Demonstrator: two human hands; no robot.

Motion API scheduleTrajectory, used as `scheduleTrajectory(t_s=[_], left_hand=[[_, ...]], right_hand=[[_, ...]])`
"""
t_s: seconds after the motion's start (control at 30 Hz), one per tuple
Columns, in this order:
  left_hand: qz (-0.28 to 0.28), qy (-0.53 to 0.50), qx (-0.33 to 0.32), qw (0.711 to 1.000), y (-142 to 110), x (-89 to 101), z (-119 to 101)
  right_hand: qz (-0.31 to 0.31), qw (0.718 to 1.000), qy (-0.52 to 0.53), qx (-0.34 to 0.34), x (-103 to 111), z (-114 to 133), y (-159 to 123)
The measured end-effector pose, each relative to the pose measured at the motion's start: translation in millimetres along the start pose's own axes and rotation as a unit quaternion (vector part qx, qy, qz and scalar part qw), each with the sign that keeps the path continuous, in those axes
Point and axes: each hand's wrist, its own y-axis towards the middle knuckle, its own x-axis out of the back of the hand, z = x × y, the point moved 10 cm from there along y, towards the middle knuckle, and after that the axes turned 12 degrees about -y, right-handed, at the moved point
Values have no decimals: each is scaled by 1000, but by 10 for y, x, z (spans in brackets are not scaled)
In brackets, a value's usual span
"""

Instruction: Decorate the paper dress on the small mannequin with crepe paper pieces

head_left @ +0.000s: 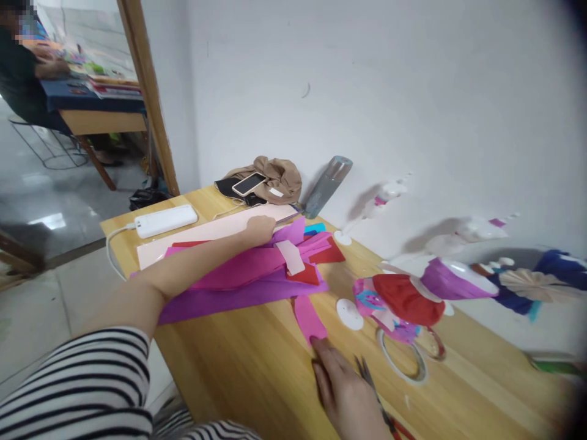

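Observation:
My left hand (260,230) reaches across to the far side of a pile of coloured paper, its fingers curled. Whatever they grip is hidden from view. Under that arm lie magenta sheets (238,267), a purple sheet (206,305) and a pale pink sheet (202,231). A small pale strip (290,258) rests on the pile beside red pieces (306,274). Near the table's front, my right hand (351,391) pinches the near end of a bright pink paper strip (308,318). Scissors (373,382) with red handles lie just right of that hand, partly covered by it.
Tape rolls (419,373), white discs (350,314) and figures in paper dresses (408,297) stand to the right. Along the wall are a grey bottle (328,186) and a cap with a phone (250,183). A white power bank (166,221) is left. Another person (22,79) sits beyond the doorway.

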Motion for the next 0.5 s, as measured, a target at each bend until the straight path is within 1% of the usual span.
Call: scheduleTrajectory(t_s=[0.07,0.13,0.2,0.27,0.33,0.4,0.47,0.5], left_hand=[[9,13,8,1000,1,-52,35],[21,24,14,999,18,-60,48],[33,36,22,999,67,-16,51],[40,47,30,998,141,83,29],[29,50,25,998,219,254,-52],[-12,48,10,999,267,515,-191],[-99,45,-11,994,239,884,-372],[-132,44,-19,990,196,1043,-465]], right_hand=[[-12,1000,-7,-2,30,22,14],[-15,1000,-12,-6,49,36,27],[-12,1000,-12,-7,64,49,39],[-5,1000,-8,-9,76,56,49],[3,1000,-4,-13,83,60,54],[6,1000,1,-17,84,62,55],[6,1000,12,-22,76,60,54],[3,999,20,-25,72,55,53]])
